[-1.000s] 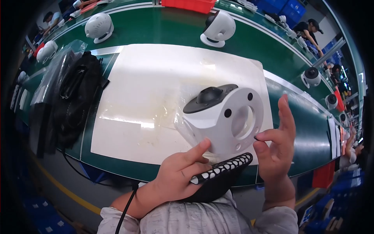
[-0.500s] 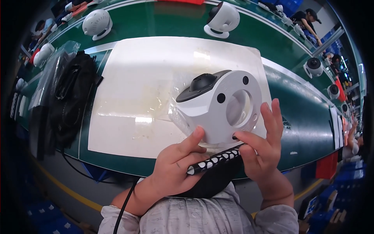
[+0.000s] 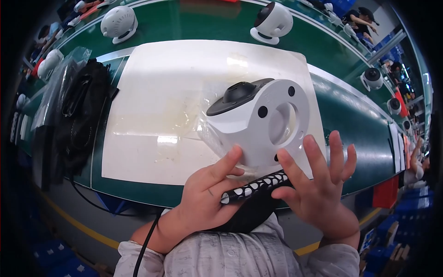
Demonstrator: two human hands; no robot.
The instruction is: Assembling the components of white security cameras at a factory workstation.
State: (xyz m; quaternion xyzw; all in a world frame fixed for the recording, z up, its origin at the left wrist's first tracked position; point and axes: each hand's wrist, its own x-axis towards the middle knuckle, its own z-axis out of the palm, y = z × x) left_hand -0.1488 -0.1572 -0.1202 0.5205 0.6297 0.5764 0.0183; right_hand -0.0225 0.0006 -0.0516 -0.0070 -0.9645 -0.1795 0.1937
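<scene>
The left hand holds the spotted sheet and touches the near side of the unit. The right hand is spread wide, its index at a black dot. The unit lies on the white board, atop the green table, a black bag leftward

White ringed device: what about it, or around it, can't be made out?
Head view:
White device: far side, turned away from the camera.
Lowest black dot: partly hidden by the right hand.
Spotted black strip: right end, behind the right hand.
Co-worker, upper right: hands' work, too small to tell.
</scene>
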